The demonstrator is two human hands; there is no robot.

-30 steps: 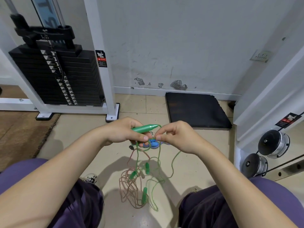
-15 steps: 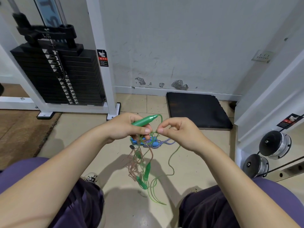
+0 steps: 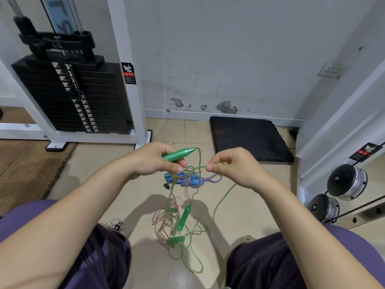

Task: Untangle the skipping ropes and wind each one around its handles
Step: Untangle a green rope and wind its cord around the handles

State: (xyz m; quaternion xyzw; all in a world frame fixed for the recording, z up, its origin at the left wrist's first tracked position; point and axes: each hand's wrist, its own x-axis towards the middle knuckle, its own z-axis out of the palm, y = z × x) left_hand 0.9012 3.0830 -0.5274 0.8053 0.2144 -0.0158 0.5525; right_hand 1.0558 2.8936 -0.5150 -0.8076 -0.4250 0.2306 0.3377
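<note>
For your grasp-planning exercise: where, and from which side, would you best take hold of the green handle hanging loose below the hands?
Probably the thick lower body of the hanging green handle, approached from its right. It hangs tilted, tapered tip uppermost; the pink rope coils crowd its left.

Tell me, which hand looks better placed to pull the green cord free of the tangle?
Probably the right hand: it already pinches the green cord, while the left hand is busy gripping the green handle.

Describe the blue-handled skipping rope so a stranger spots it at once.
Start at the black foam mat by the wall. On the floor just left of its near corner lies the blue-handled skipping rope. Alone here, its cord is braided purple and white, already bundled.
</note>
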